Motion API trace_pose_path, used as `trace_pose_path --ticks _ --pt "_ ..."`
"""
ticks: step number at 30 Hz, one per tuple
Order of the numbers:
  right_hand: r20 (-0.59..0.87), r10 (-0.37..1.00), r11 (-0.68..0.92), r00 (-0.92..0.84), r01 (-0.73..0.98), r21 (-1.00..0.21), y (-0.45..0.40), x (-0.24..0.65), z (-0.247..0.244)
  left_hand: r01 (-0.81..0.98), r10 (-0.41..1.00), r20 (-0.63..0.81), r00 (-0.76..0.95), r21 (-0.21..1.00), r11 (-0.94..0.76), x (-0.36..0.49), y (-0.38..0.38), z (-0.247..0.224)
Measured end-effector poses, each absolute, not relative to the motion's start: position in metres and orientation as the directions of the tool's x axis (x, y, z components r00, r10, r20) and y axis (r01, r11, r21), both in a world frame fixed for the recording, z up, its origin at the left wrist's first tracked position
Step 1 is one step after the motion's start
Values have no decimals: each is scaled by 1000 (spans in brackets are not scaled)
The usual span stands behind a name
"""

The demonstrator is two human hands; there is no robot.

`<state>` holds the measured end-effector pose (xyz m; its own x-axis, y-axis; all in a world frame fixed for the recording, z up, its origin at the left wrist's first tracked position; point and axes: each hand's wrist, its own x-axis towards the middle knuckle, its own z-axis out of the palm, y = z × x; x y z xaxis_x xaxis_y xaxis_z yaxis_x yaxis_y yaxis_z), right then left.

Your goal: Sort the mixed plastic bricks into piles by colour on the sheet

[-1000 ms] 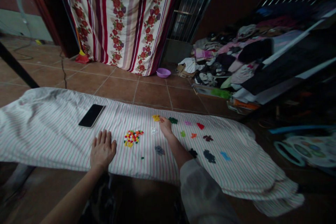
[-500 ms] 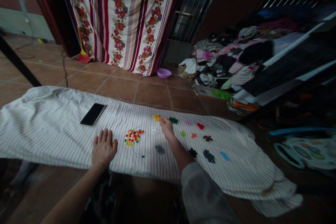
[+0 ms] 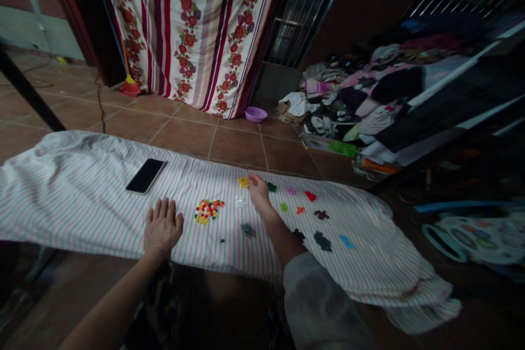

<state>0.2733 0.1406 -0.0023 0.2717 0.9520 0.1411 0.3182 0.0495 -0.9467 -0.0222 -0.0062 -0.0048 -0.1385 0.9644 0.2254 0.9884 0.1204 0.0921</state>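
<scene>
My left hand [image 3: 163, 225] lies flat on the striped cloth [image 3: 94, 197] with its fingers spread, holding nothing. My right hand [image 3: 258, 190] is at the right edge of a small pile of yellow pieces [image 3: 243, 182]; its fingers are curled together, and whatever they hold is hidden. Dark green pieces [image 3: 271, 187] lie just right of this hand, white pieces [image 3: 240, 202] below and left of it. Between my hands is a mixed pile of red, yellow, white, orange and green pieces [image 3: 208, 210]. One lone green piece [image 3: 222, 240] sits nearer me, left of the grey pile [image 3: 248, 230].
A phone [image 3: 146, 176] lies beyond my left hand. On the cloth's right part are separate small piles, among them red [image 3: 310, 196], brown [image 3: 321, 215], dark grey [image 3: 322, 241] and blue [image 3: 346, 241]. A purple basin [image 3: 256, 115] stands on the tiled floor behind.
My right hand's fingers have curled in and drawn slightly back from the yellow pile. My left hand stays flat in place. The view has shifted slightly.
</scene>
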Motion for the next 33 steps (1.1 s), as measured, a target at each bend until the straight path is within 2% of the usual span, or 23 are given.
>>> trace_pose_path --ticks 4,6,9,14,16,19,24,26,28,30,33 --pt "118 919 36 376 219 -975 133 276 10 989 965 229 -130 95 111 -22 -7 -4" --pt "115 921 49 372 182 -982 118 271 11 988 965 227 -133 109 110 -23 -6 -4" --pt "104 955 63 278 154 -986 83 249 7 985 963 229 -142 126 115 -23 -6 -5" --pt "31 1000 31 1 132 -991 12 191 -12 984 954 258 -150 135 118 -22 -8 -4" --pt "28 1000 29 -6 172 -985 -10 175 -17 982 950 272 -153 147 116 -22 -9 -3" --pt "79 997 79 -11 252 -965 -32 164 -19 979 940 302 -159 169 112 -22 -11 -2" --pt "276 953 303 -124 383 -873 -41 163 -12 980 919 365 -148 179 87 -22 -11 -5" --pt "317 940 342 -129 406 -848 -37 164 -12 981 910 389 -141 176 77 -23 -10 -6" --pt "303 948 317 -100 409 -856 -31 166 -14 982 904 403 -139 174 73 -24 -9 -8" --pt "225 973 226 -46 372 -900 -24 171 -16 982 902 406 -143 175 77 -24 -9 -10" --pt "46 999 40 27 179 -983 -13 178 -16 980 905 400 -148 180 80 -25 -9 -11"
